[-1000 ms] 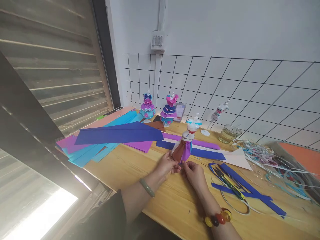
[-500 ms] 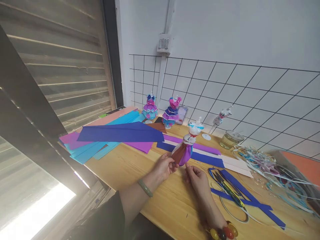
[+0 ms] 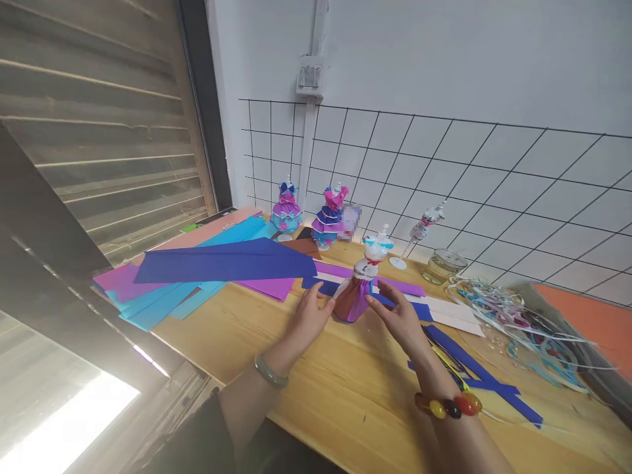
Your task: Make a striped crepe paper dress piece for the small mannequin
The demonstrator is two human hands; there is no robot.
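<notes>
A small white dress form (image 3: pixel 378 249) with blue trim at its top and a red bow stands on the wooden table (image 3: pixel 306 395). Around its lower part hangs a paper skirt (image 3: pixel 353 299) in brown, purple and white. At the skirt's left side is my left hand (image 3: pixel 311 315), fingers apart, the thumb close to the brown panel. My right hand (image 3: pixel 401 319) is spread at the other side, its thumb at the purple panel. Whether either hand presses on the paper is hard to tell.
Folded paper sheets, a dark blue one (image 3: pixel 227 261) on top, lie at left. Two dressed forms (image 3: pixel 286 214) and a bare one (image 3: pixel 427 220) stand behind. Blue strips (image 3: pixel 494 378) partly cover scissors on the right, near a glass jar (image 3: pixel 444 264) and tangled ribbons (image 3: pixel 513 313).
My hands have loosened from the skirt's lower edge and spread along its sides. The right hand has moved up and right. The whole view has shifted slightly.
</notes>
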